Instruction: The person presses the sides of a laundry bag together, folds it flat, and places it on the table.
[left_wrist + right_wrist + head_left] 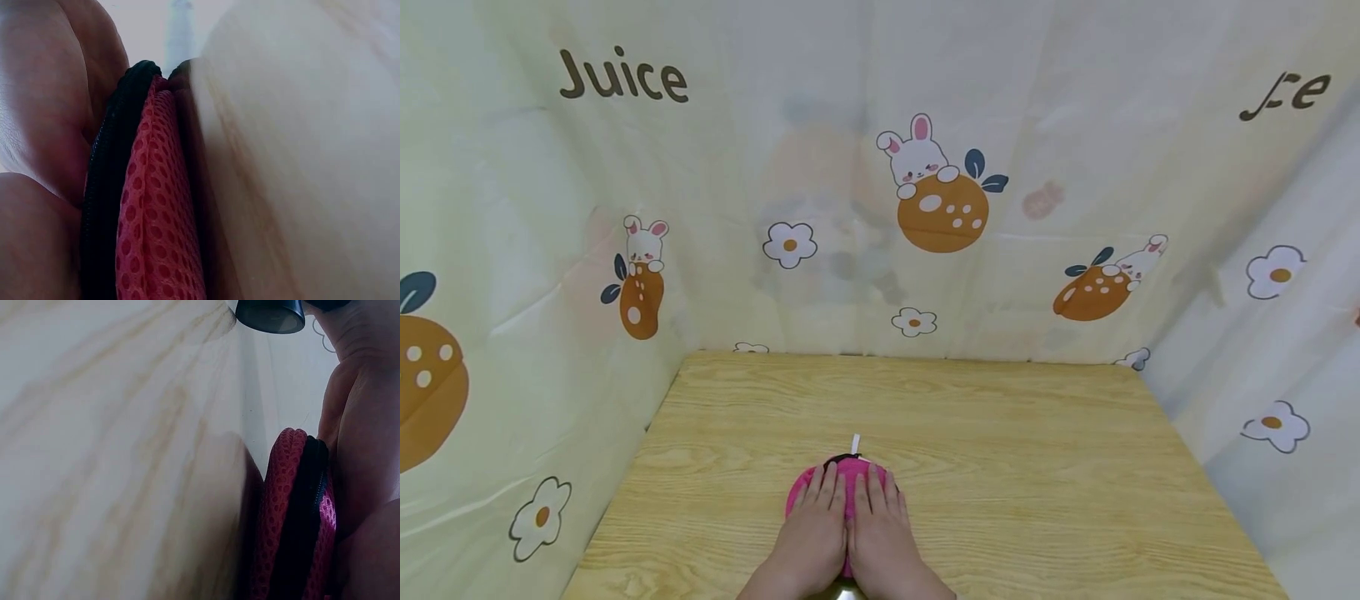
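Observation:
A round, bright pink pouch (851, 479) lies on the wooden table near its front, left of the middle. My left hand (812, 529) and right hand (883, 533) rest side by side on top of it, palms down, fingers straight and pointing away. Between them a strip of pink shows; the hands cover most of the rest. At the far edge a white tag (855, 444) sticks out beside black trim. Seen edge-on in the left wrist view, the pouch has pink mesh (159, 206) and a black zipper (103, 187). The right wrist view shows the zipper band (303, 512) running between two mesh sides.
The wood-grain table (1037, 467) extends to the right and behind the pouch. Printed curtains (835, 150) with rabbits, oranges and flowers hang around its back and sides. A dark, round-ended device (272, 315) shows at the top of the right wrist view.

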`<state>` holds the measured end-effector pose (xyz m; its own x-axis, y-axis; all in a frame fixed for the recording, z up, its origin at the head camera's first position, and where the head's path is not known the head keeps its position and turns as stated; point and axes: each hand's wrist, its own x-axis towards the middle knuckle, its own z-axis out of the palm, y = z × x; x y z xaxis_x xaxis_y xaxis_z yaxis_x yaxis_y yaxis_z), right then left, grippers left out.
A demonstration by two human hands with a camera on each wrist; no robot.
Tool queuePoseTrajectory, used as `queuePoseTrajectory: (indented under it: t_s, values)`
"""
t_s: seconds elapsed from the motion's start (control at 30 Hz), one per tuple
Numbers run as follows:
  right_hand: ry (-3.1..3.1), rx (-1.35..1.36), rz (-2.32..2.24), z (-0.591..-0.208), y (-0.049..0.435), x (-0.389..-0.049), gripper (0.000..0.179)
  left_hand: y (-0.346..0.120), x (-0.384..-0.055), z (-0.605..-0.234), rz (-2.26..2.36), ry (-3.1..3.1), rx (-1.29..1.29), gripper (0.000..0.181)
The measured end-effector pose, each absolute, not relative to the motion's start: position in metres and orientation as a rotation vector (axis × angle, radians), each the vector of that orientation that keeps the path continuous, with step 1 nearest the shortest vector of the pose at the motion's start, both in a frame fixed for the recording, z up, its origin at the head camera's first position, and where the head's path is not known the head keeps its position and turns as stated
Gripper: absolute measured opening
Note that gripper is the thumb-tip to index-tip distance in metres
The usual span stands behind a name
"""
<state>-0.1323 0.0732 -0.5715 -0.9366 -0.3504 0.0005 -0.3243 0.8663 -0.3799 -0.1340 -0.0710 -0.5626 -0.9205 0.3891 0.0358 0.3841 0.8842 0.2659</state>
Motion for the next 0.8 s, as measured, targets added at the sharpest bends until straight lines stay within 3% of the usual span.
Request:
queuePoseTrajectory:
  t_s: [0.8]
  values:
    - [2.922,-0.592,-0.85,-0.548,0.092,-0.14,0.055,-0.068,-0.14,-0.537,0.411,3.028,0.506,0.056]
